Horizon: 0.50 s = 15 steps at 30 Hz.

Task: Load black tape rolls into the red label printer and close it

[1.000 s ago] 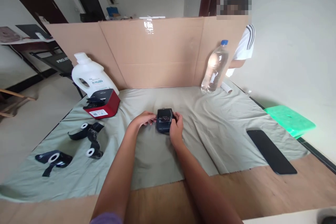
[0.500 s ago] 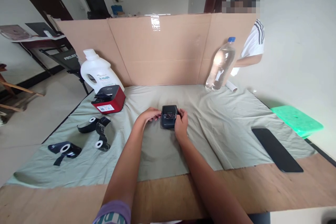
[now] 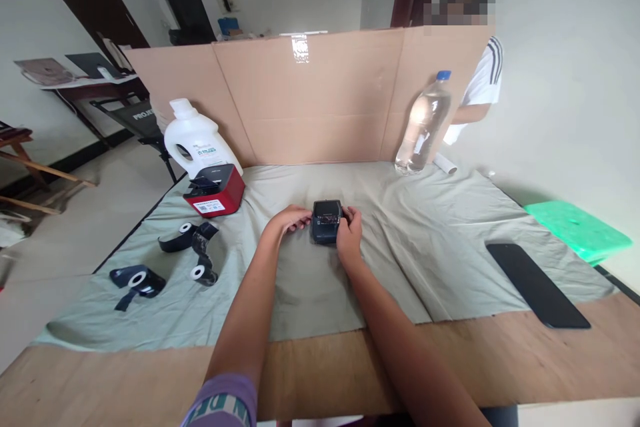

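Observation:
A small dark box-shaped device rests on the grey-green cloth in the middle of the table. My left hand curls against its left side with the fingertips touching it. My right hand grips its right side, fingers wrapped round the edge. Both hands hold the device down on the cloth.
A red and black label printer and a white jug stand at the back left. Black tape rolls lie left. A water bottle leans on the cardboard screen. A black phone and a green lid lie right. A person stands behind the screen.
My hands and the device have stayed together on the cloth; only the view has shifted a little, so everything sits slightly further right and up in the picture.

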Motion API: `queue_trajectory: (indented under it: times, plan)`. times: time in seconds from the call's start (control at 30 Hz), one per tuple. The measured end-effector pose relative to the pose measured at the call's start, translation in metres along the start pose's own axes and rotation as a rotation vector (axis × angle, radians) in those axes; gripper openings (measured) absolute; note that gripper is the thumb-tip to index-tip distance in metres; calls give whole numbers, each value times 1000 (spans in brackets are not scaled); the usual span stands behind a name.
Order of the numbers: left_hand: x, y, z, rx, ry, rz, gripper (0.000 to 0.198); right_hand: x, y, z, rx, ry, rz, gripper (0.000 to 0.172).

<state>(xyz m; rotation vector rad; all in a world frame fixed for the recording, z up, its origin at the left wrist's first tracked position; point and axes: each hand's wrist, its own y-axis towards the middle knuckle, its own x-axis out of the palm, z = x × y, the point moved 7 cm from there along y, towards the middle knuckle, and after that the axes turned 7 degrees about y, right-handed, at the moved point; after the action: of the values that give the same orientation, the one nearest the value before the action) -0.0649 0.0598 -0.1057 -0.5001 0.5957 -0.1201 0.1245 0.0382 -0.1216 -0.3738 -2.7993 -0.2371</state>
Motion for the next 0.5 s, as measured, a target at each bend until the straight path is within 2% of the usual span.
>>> queue_trajectory:
  times: [0.5]
  plan:
    - [-3, -1, 1, -1, 37, 14, 28, 2, 3, 5, -25, -13, -22, 42]
